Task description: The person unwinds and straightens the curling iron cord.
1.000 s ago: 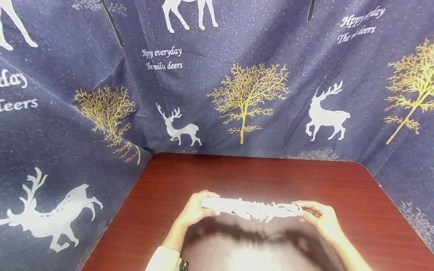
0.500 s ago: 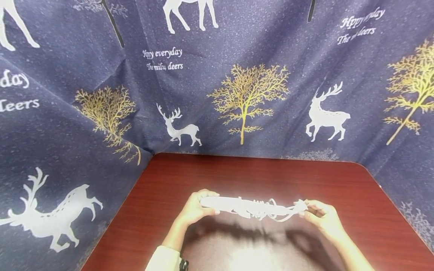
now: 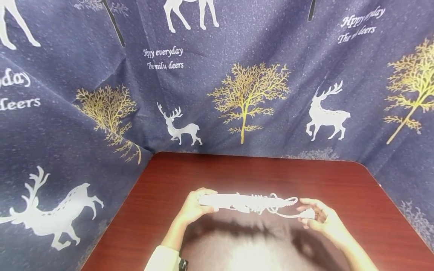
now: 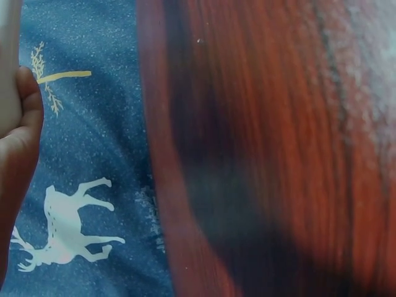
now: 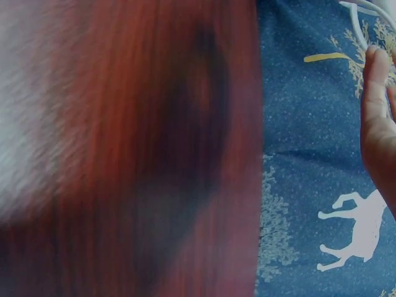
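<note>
Gripping white bar (image 3: 225, 201) by its end with left hand (image 3: 194, 207), probably for steadiness — pinching plug (image 3: 307, 213) with right hand (image 3: 328, 223), seemingly to hold cord (image 3: 288, 216) apart.

In the head view were one left hand (image 3: 197, 207) and one right hand (image 3: 323, 219), one white bar (image 3: 223, 201), one cord (image 3: 259, 204), one plug (image 3: 307, 213), one table (image 3: 257, 173), one sleeve (image 3: 162, 259) and one wristband (image 3: 183, 265). Whole or partial, the cloth (image 3: 203, 90) showed five deer (image 3: 327, 118), three yellow trees (image 3: 243, 114), two dark trunks (image 3: 113, 23) and three blocks of lettering (image 3: 164, 52).
</note>
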`<state>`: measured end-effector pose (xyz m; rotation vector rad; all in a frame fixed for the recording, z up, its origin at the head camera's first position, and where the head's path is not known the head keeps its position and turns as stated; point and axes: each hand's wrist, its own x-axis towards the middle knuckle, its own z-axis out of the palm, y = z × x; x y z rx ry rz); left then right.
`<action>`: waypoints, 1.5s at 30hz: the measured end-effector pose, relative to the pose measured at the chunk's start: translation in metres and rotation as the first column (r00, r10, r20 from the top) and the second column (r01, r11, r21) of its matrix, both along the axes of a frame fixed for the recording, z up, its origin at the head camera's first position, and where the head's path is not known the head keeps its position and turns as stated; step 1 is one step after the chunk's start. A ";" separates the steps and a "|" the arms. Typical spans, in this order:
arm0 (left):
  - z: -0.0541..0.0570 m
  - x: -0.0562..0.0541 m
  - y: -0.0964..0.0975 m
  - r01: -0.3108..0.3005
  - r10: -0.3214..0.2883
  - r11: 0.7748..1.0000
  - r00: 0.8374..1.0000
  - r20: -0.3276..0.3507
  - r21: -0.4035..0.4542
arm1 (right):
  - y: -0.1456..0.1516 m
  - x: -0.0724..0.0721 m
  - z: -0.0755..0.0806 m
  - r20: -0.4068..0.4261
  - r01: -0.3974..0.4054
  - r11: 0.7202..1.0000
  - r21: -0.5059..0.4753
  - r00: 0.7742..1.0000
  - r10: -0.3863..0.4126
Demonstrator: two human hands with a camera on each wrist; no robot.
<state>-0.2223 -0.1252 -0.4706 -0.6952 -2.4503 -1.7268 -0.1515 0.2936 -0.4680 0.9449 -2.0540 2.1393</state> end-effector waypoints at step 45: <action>0.058 0.016 -0.002 0.015 -0.008 0.999 0.988 -0.153 0.046 | -0.057 -0.012 -0.046 0.174 0.198 0.973 0.115 0.961 -0.216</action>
